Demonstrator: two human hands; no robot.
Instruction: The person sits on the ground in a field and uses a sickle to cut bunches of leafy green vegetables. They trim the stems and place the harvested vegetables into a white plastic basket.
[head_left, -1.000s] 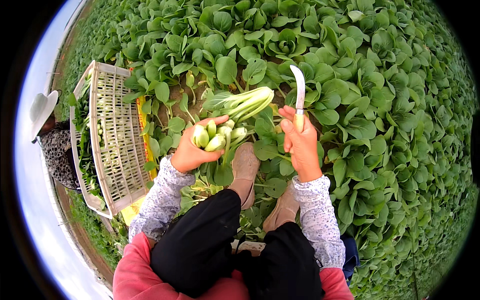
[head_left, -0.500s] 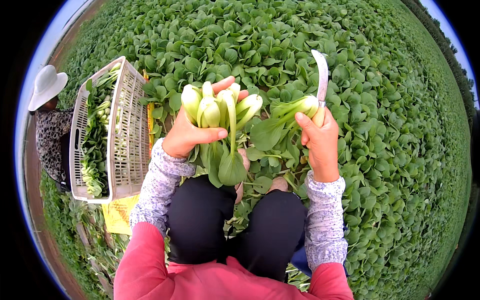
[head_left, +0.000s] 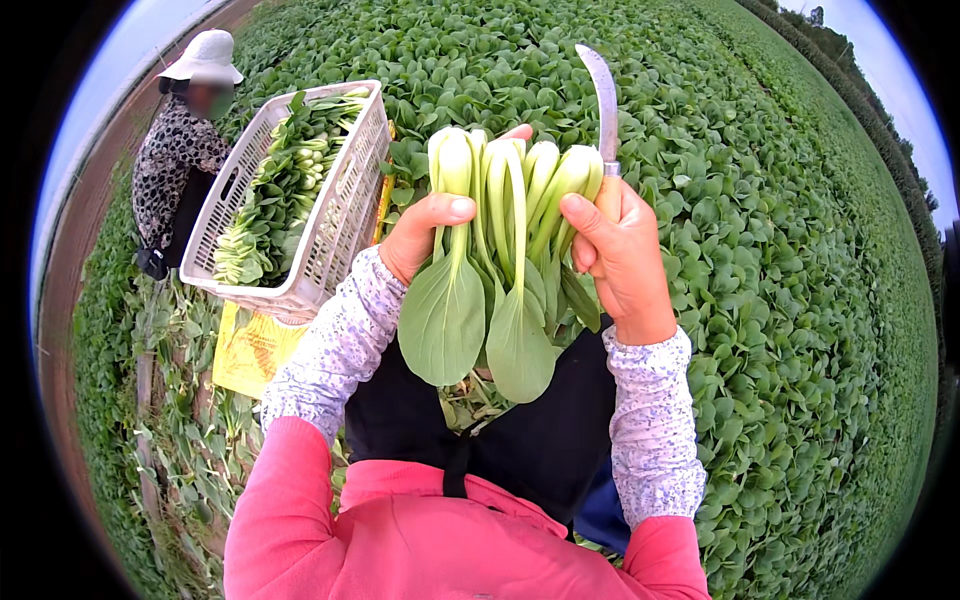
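In front of my chest, a bunch of bok choy (head_left: 453, 165) hangs leaves down with its pale bases up. My left hand (head_left: 428, 228) is closed round it, the thumb across the front and fingertips showing behind. My right hand (head_left: 628, 255) grips the wooden handle of a curved knife (head_left: 604, 100), its blade pointing up. Between that hand's thumb and fingers is another bok choy head (head_left: 575, 178), pressed up against the right side of the bunch. The stalks overlap there, so where one plant ends is hard to tell.
A white plastic crate (head_left: 315, 255) filled with bok choy stands at the left. A person in a pale hat (head_left: 205, 55) is beyond it. A yellow bag (head_left: 250, 350) lies beneath the crate. Growing bok choy (head_left: 780, 300) spreads ahead and right; loose leaves (head_left: 195, 450) litter the left ground.
The bok choy in my right hand has come left against the bunch in my left hand. My view has shifted, showing more of the crate and the other person.
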